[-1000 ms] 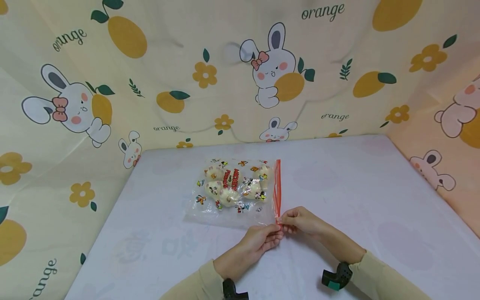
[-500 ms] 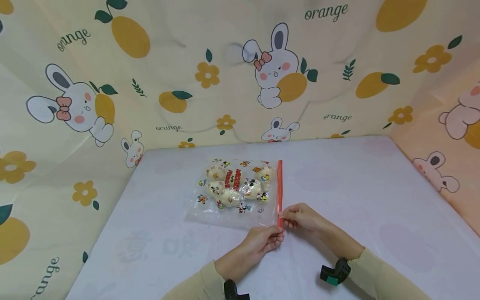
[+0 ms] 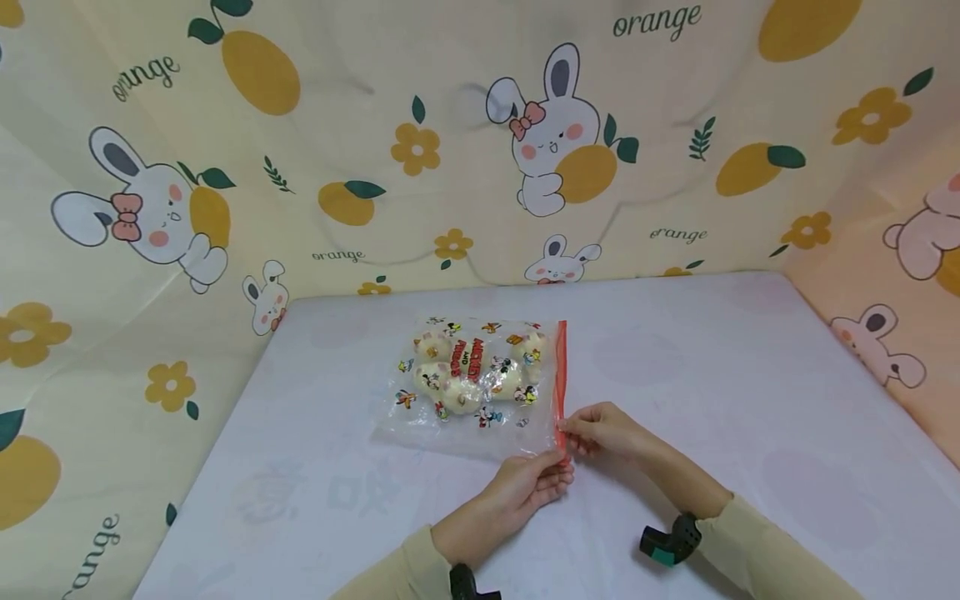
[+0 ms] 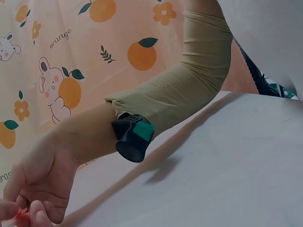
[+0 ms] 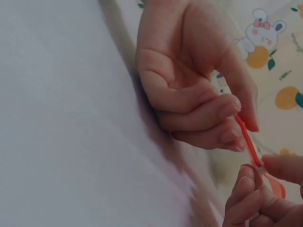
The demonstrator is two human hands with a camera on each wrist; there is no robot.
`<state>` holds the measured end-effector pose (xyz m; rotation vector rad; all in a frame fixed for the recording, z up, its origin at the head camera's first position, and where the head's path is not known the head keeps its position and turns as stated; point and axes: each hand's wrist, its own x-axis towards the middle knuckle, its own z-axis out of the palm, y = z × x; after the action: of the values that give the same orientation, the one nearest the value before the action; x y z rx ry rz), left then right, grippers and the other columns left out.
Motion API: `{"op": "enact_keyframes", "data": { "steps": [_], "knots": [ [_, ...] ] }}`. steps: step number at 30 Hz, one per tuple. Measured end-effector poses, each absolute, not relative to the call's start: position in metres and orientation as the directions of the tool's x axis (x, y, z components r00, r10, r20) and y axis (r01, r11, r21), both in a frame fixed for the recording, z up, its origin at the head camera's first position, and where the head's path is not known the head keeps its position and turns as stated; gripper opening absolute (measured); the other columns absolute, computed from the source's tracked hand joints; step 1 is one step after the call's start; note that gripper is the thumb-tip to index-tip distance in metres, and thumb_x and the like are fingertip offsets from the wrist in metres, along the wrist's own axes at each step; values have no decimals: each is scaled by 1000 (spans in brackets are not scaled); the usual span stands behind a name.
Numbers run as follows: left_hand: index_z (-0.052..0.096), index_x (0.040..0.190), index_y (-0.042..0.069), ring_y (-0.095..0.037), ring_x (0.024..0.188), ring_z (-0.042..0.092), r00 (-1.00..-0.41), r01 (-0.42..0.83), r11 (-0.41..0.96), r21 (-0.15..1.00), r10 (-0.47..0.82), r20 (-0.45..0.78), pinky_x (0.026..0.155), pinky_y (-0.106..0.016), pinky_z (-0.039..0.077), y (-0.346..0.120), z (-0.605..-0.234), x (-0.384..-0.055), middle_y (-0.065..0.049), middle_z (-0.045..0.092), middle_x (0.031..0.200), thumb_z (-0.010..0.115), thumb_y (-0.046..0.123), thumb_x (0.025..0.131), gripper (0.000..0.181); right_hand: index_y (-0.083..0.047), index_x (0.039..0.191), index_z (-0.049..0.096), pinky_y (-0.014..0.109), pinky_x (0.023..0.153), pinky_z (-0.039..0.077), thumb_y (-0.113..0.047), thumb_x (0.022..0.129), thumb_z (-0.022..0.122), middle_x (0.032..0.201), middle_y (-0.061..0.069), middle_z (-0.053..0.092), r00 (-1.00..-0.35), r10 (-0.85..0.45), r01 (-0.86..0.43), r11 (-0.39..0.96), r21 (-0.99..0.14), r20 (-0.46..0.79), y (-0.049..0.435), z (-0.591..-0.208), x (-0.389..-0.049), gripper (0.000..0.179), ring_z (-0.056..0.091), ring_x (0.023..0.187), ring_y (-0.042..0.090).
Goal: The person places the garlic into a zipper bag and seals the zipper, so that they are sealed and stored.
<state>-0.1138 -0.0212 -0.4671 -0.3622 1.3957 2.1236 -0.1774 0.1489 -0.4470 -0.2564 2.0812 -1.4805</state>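
Observation:
A clear plastic zip bag point(image 3: 442, 435) with cartoon prints and red "Mickey and Friends" lettering lies flat on the table. Several rounded, cream-coloured objects point(image 3: 461, 397) show through it; their exact kind is unclear. Down its right side runs a red zip strip point(image 3: 561, 358). My left hand point(image 3: 521, 492) pinches the near end of that strip. Just beyond, my right hand point(image 3: 609, 432) pinches the strip between thumb and fingers. A small whitish slider point(image 5: 259, 167) sits on the strip at the right hand's fingers in the right wrist view.
The white-covered table point(image 3: 712, 367) spreads around the bag. Fabric hangings point(image 3: 450, 125) with rabbits and oranges rise behind it and at both sides. A black wrist device point(image 3: 670, 540) is strapped to the right forearm, another point(image 3: 471, 583) to the left.
My right hand has slid a short way along the red strip, away from my left hand. The left hand keeps its pinch at the near end, and the bag stays flat.

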Motion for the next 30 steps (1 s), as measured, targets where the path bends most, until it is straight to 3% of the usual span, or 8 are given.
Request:
{"op": "enact_keyframes", "data": {
  "steps": [10, 30],
  "knots": [
    [63, 109, -9, 0, 67, 61, -821, -562, -296, 772, 317, -475, 65, -12, 51, -22, -467, -114, 7, 64, 69, 58, 15, 95, 28, -6, 77, 64, 17, 52, 41, -19, 96, 57, 59, -10, 56, -795, -511, 166, 334, -928, -326, 149, -450, -174, 25, 47, 54, 2],
    [62, 113, -12, 1, 65, 61, -823, -557, -267, 786, 303, -480, 64, -11, 52, -22, -466, -115, 8, 65, 66, 59, 12, 94, 30, 2, 86, 67, 17, 53, 40, -18, 97, 54, 59, -12, 55, -816, -484, 169, 325, -930, -317, 150, -452, -178, 26, 47, 56, 1]
  ]
}}
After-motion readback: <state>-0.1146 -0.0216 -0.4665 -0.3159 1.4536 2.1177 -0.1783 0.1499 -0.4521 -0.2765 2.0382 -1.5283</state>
